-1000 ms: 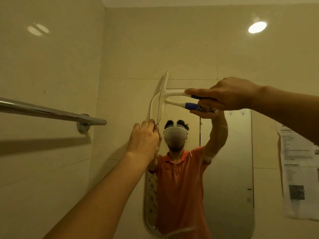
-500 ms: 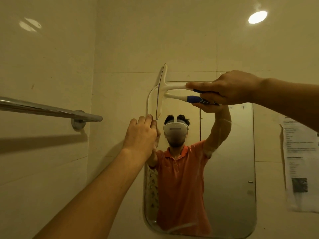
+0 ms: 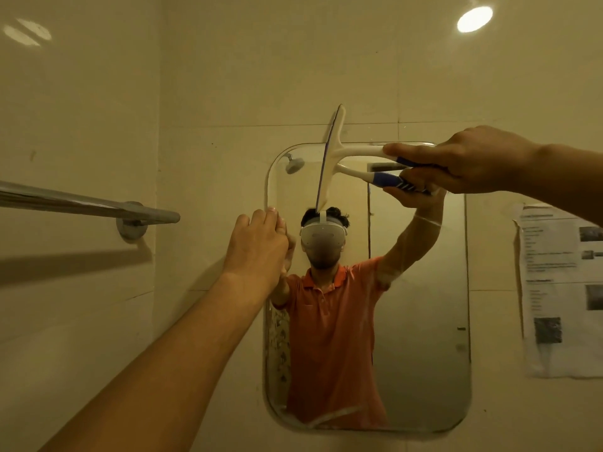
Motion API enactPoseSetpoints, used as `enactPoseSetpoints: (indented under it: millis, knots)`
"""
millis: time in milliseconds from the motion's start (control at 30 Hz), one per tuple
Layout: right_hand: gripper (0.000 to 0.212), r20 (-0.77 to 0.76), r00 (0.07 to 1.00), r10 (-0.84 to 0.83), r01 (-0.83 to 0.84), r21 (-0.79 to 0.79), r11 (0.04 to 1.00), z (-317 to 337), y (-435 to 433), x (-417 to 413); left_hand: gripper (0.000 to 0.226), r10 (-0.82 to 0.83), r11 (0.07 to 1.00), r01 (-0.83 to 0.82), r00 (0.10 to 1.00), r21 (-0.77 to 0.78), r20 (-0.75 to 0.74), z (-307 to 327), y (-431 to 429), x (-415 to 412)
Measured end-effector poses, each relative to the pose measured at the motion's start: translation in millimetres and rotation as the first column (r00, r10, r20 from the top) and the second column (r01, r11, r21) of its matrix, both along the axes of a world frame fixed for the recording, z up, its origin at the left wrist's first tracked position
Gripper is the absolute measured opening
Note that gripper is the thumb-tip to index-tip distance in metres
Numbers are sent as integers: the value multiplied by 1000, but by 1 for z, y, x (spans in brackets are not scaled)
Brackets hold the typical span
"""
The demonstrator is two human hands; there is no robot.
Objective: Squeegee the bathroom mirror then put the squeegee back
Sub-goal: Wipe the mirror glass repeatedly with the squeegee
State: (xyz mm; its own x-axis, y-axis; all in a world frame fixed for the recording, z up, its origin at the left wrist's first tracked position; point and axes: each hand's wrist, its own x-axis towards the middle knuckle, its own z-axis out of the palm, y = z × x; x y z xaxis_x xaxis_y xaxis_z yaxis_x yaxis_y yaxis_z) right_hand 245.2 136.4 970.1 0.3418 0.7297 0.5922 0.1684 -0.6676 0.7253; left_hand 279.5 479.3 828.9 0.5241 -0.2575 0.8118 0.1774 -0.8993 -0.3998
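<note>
The squeegee (image 3: 329,158) is held up at the top of the mirror (image 3: 424,321), a little left of the middle of the glass. Its blade is stood nearly upright and tilted slightly, so that the upper end is seen above the mirror's top edge, over the tiled wall (image 3: 228,93), while the lower end lies over the glass just above the reflected head. Whether the blade is pressed onto the glass cannot be told. The handle is split into 2 white arms that are joined at a blue grip, and this grip is clasped by the right hand (image 3: 473,161), with the fingers curled round it and the forefinger laid along the upper arm. The left hand (image 3: 257,246) is raised to the mirror's left edge; its fingers are kept together and nearly straight, the tips are met by their own reflection on the glass, and nothing is held in it. A towel rail (image 3: 91,203) is fixed to the left wall, a printed paper sheet (image 3: 561,288) is stuck to the wall just beside the mirror's right edge, and 1 ceiling light (image 3: 474,18) is lit at the upper right.
</note>
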Motion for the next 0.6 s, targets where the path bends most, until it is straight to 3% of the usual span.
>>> enactPoseSetpoints:
  millis: [200, 333, 600]
  knots:
    - [62, 2, 1000, -22, 22, 54, 998, -17, -19, -8, 60, 14, 1000, -14, 1000, 25, 10, 1, -4, -10]
    - [61, -9, 998, -55, 56, 126, 990, -29, -29, -21, 70, 53, 997, -53, 999, 50, 6, 3, -7, -16]
    - [63, 23, 989, -148, 140, 216, 966, -49, -47, -28, 58, 96, 994, -96, 995, 52, 0, 5, -14, -22]
